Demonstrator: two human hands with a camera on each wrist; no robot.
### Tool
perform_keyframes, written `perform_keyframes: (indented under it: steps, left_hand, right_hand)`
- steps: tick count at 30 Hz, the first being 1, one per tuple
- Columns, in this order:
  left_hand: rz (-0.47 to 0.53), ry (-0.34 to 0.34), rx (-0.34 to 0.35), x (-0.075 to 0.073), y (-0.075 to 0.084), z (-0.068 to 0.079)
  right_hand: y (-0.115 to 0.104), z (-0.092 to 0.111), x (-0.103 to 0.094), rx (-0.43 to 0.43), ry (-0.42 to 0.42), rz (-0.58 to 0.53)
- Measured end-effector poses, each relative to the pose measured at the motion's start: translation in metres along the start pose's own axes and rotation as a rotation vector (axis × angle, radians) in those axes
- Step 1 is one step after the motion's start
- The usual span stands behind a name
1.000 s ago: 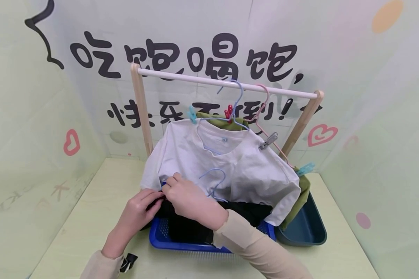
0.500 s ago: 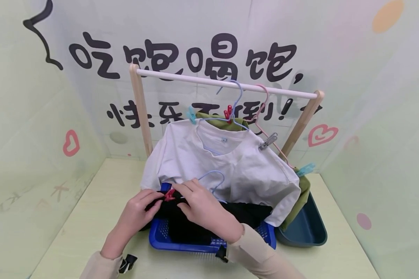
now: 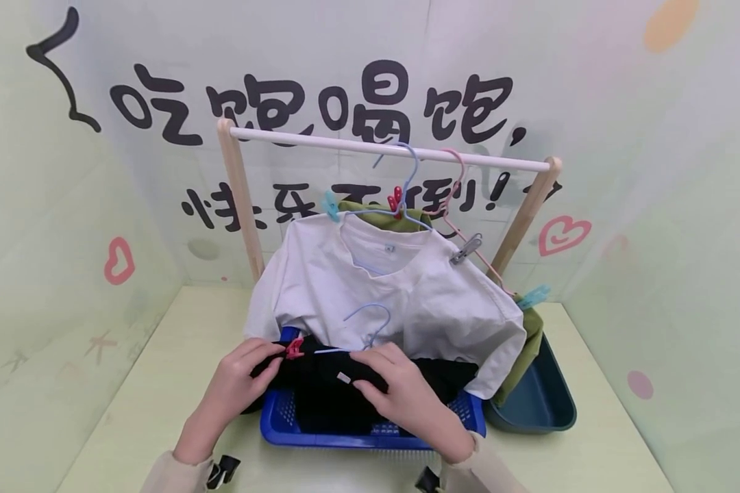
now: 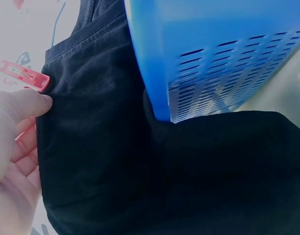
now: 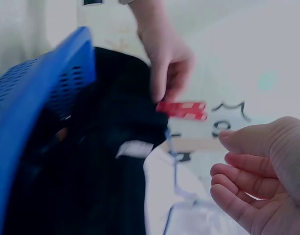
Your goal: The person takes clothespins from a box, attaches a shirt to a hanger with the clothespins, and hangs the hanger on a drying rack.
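My left hand [image 3: 237, 376] pinches the edge of a black garment [image 3: 329, 407] between thumb and fingers, right beside a red clothespin [image 3: 294, 348]. That clothespin [image 4: 30, 77] is clipped on the garment's edge just above my thumb in the left wrist view. A blue hanger [image 3: 388, 318] lies at the garment's neckline, its hook sticking up. My right hand [image 3: 401, 387] is over the garment's neckline, near a small white label [image 3: 344, 377]. In the right wrist view my right hand [image 5: 260, 171] has loosely bent fingers, holds nothing and is apart from the cloth.
Under the black garment stands a blue perforated basket [image 3: 345, 440]. Behind it, a white shirt [image 3: 317, 274] hangs on a rack bar [image 3: 321, 142], in front of a green garment [image 3: 533, 342] on a pink hanger [image 3: 462, 171]. A dark teal basin [image 3: 564, 414] sits at right.
The right hand has moved away from the red clothespin, rightward along the neckline, leaving it clipped and uncovered. The left hand keeps its hold on the black garment. The view shifts slightly.
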State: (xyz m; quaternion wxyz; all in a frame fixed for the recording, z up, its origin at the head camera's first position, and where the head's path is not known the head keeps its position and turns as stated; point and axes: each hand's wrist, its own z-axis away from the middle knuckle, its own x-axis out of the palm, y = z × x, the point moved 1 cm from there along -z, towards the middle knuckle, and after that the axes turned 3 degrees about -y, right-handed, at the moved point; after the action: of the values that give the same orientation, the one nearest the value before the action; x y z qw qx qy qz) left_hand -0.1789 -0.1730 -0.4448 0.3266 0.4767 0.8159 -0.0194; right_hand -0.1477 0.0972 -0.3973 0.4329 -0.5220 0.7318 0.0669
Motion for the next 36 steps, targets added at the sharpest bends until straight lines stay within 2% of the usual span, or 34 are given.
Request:
perform_keyframes:
  steps: [7,18,22,28,33,36]
  left_hand:
    - [0.004,0.023,0.004,0.0,0.001,0.001]
    - [-0.003,0.012,-0.014,-0.001,0.001,0.003]
    - [0.003,0.016,-0.016,-0.001,0.0,0.002]
    - [-0.015,0.043,0.017,0.001,0.0,-0.001]
    - [-0.011,0.017,-0.006,0.003,-0.001,-0.001]
    - [-0.012,0.019,0.001,0.004,-0.001,-0.002]
  right_hand:
    - [0.02,0.043,-0.012,0.06,0.064,0.01]
    - [0.044,0.101,-0.048,0.3,0.122,0.087]
    - [0.052,0.116,-0.058,0.353,0.148,0.154]
    - [0.063,0.136,-0.075,0.372,0.232,0.225]
    - [0.072,0.151,-0.091,0.418,0.271,0.265]
    - [0.077,0.159,-0.098,0.461,0.277,0.286]
